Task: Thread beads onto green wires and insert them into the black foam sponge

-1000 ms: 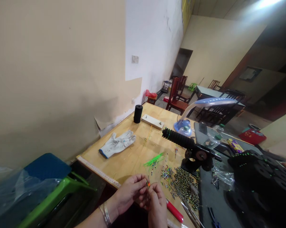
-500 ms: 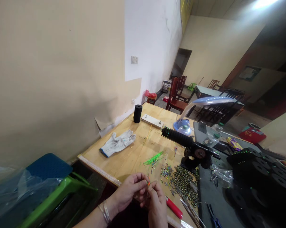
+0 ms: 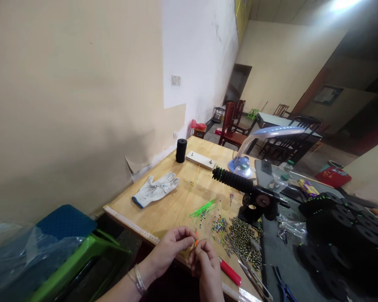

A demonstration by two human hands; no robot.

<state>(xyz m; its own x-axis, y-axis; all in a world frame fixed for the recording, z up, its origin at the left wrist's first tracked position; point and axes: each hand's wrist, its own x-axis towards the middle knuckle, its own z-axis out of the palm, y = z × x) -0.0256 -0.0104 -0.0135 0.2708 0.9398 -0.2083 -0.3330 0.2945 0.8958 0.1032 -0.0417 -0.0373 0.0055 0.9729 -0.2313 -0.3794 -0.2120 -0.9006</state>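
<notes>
My left hand [image 3: 172, 247] and my right hand [image 3: 206, 262] meet at the near edge of a wooden table [image 3: 173, 201]. Both pinch a small thin orange piece [image 3: 196, 240] held upright between their fingertips. Bracelets sit on my left wrist. Just beyond the hands lie a bundle of green strands [image 3: 204, 207] and a heap of small dark and coloured beads [image 3: 239, 239]. A red-handled tool [image 3: 230, 272] lies to the right of my right hand.
A white work glove [image 3: 156, 189], a black spool [image 3: 181, 150] and a wooden block [image 3: 200, 160] lie farther back. A black machine with a ribbed roller [image 3: 248, 195] stands right, beside a blue desk lamp [image 3: 258, 142] and stacked black reels [image 3: 340, 222]. A green stool [image 3: 72, 256] stands left.
The hands stay pinched on the orange piece and have parted slightly, so the piece shows more clearly. The view has shifted a little; nothing on the table has moved.
</notes>
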